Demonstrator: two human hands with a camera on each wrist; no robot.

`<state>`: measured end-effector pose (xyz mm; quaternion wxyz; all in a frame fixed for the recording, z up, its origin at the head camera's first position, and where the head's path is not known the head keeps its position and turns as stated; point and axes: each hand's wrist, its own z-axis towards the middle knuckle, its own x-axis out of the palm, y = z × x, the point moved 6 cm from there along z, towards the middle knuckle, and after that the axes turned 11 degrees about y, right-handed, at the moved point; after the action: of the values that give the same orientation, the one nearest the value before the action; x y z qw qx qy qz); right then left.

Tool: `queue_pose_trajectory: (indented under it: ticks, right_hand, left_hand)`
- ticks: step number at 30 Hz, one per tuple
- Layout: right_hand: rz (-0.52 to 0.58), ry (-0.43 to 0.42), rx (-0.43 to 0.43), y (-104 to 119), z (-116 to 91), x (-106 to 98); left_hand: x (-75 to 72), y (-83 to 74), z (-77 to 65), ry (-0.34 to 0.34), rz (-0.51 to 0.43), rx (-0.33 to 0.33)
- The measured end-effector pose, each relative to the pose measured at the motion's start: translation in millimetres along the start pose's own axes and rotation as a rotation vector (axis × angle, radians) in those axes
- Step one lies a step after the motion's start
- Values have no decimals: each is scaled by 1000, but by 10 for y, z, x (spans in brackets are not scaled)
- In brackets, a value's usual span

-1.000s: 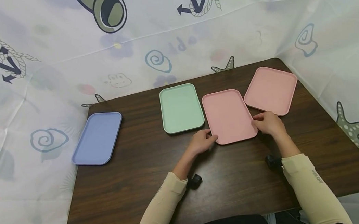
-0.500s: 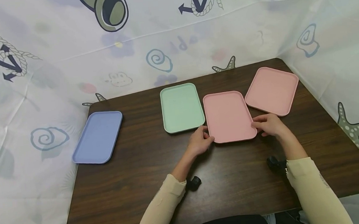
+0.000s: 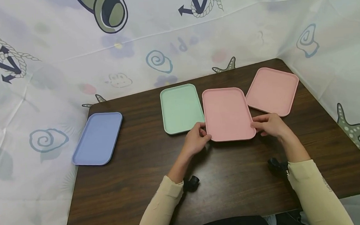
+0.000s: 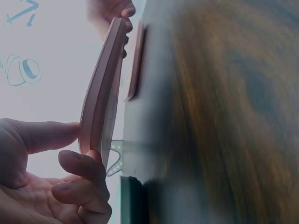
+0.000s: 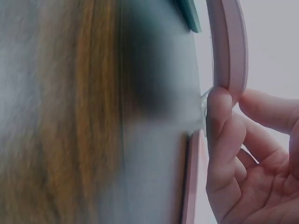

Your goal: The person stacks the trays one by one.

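A pink tray (image 3: 228, 113) is held up off the table between both hands, its near edge toward me. My left hand (image 3: 195, 139) pinches the near left corner; in the left wrist view the thumb lies on the rim and the fingers curl beneath. At the near right corner my right hand (image 3: 270, 125) pinches the tray in the same way, and the right wrist view shows fingers under the rim (image 5: 229, 46). A green tray (image 3: 182, 108) lies just left of the held tray, overlapped by it at its right edge. Another pink tray (image 3: 273, 91) lies to the right, turned at an angle.
A blue tray (image 3: 97, 139) lies at the left edge of the dark wooden table (image 3: 135, 191). Patterned white cloth (image 3: 132, 43) hangs behind the table and along both sides. Each wrist carries a small black camera (image 3: 191, 183).
The held pink tray has risen and straightened from a slight slant, shifting a little to the left. Both hands moved with it, still gripping its near corners. The other trays stayed put.
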<state>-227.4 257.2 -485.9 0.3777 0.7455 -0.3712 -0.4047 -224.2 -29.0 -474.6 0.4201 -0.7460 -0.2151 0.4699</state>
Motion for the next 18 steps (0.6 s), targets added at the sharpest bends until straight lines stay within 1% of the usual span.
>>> queue_pose_trajectory:
  ticks: [4,10,14,18]
  right_hand:
    - [21,-21,-36,81,38,34]
    - [53,-44,-82,215,145,145]
    - [66,-50,-105,322,237,257]
    - [80,-50,-126,418,357,382]
  left_hand:
    - [-90,14,-30,-17,-46,6]
    - [-270,81,-79,-46,-159,18]
    - [-414,158,-129,-77,-240,15]
    - [-564,261,-174,-109,-276,0]
